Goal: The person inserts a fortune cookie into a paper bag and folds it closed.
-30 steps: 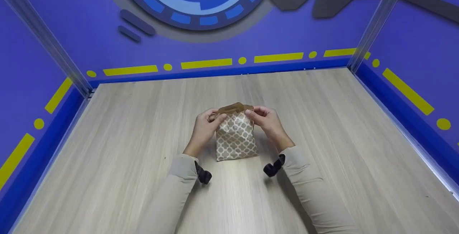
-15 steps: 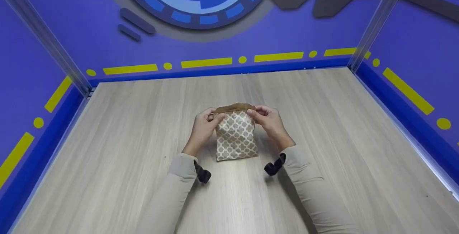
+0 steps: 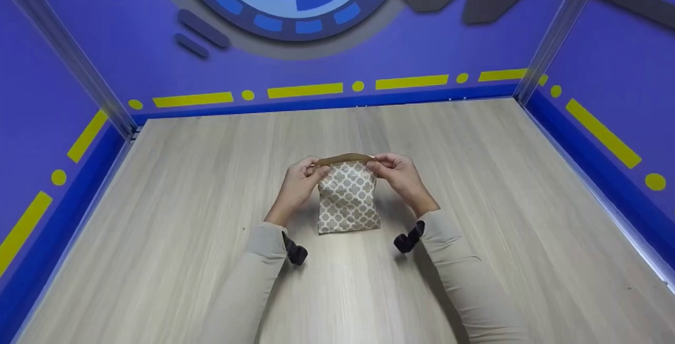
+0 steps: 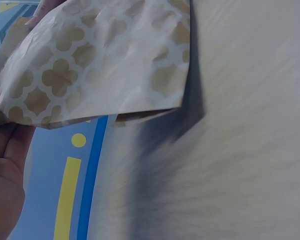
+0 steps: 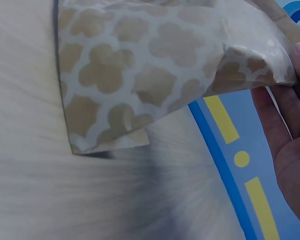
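Note:
A small paper bag (image 3: 348, 199) with a white and tan quatrefoil pattern stands on the table in the middle of the head view, its brown inside showing along the top edge. My left hand (image 3: 299, 183) pinches the top left corner between thumb and fingers. At the opposite top corner, my right hand (image 3: 403, 180) pinches the paper the same way. The left wrist view shows the creased side of the bag (image 4: 115, 60) with its lower corner at the tabletop. In the right wrist view, the bag's bottom flap (image 5: 122, 141) sticks out beneath the patterned face.
The pale wood table (image 3: 211, 217) runs back to a blue-purple wall (image 3: 337, 64) with yellow dashes. Side walls close off the left and right, with metal posts (image 3: 553, 32) at the corners. A black wrist camera (image 3: 296, 254) hangs under each sleeve.
The crumpled brown top of the bag has been drawn out into a flat, narrow band. Both hands have moved slightly apart, still pinching the corners.

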Demonstrator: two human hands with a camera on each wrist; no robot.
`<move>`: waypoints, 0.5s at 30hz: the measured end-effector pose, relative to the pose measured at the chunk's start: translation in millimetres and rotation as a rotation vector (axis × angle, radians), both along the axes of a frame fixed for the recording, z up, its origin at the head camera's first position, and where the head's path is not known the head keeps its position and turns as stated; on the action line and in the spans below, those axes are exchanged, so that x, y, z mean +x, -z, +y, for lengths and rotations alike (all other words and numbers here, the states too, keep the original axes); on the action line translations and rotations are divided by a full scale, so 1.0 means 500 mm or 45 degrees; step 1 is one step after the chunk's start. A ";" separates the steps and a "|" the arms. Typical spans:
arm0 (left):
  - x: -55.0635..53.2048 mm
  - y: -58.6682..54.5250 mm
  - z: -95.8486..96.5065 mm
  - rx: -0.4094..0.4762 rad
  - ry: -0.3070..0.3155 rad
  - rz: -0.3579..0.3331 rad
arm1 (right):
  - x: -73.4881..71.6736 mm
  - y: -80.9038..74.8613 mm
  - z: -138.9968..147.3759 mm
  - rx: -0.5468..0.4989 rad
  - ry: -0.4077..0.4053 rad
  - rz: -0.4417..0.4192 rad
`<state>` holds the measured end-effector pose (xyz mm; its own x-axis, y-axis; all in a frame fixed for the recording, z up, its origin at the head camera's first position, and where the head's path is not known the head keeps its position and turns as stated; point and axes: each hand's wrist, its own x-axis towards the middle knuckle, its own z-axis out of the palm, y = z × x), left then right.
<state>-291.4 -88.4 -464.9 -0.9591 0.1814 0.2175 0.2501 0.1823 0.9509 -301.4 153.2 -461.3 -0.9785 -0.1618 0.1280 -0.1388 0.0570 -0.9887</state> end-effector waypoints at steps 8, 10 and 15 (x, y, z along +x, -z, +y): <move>0.002 0.006 -0.009 0.004 0.037 -0.011 | -0.005 0.006 0.006 0.010 -0.087 0.043; 0.002 0.007 -0.011 0.003 0.049 -0.005 | -0.006 0.006 0.009 0.029 -0.119 0.061; 0.001 0.010 -0.017 0.012 0.099 0.019 | -0.007 0.000 0.019 0.106 -0.221 0.096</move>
